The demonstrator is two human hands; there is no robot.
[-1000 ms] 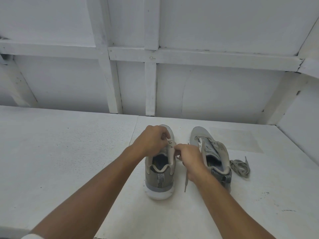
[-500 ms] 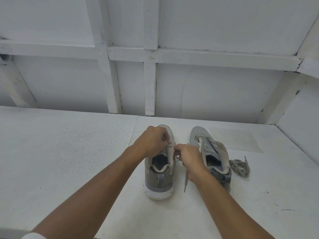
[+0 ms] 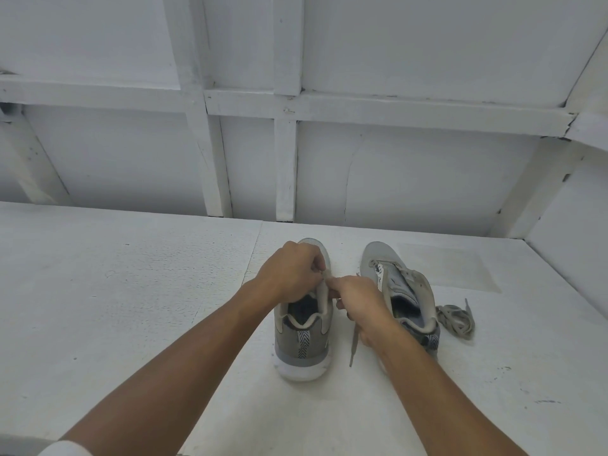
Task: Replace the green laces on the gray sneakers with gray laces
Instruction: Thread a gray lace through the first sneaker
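Note:
Two gray sneakers stand side by side on the white table, heels toward me. My left hand (image 3: 291, 273) is curled over the left sneaker (image 3: 302, 343) and pinches the top of its tongue or eyelet flap. Beside it, my right hand (image 3: 357, 299) pinches a lace at the same spot. A gray lace end (image 3: 354, 343) hangs down from that hand between the shoes. The right sneaker (image 3: 399, 287) has its tongue pulled open and shows no lace. A bundled lace (image 3: 455, 319) lies on the table right of it; its colour reads dull gray-green.
The white table (image 3: 131, 307) runs wide to the left and toward me. A white framed wall (image 3: 286, 159) rises behind the shoes, and an angled white panel (image 3: 572, 258) closes the right side.
Both hands stay at the left sneaker's tongue with only small finger movements. The hanging lace end has barely shifted.

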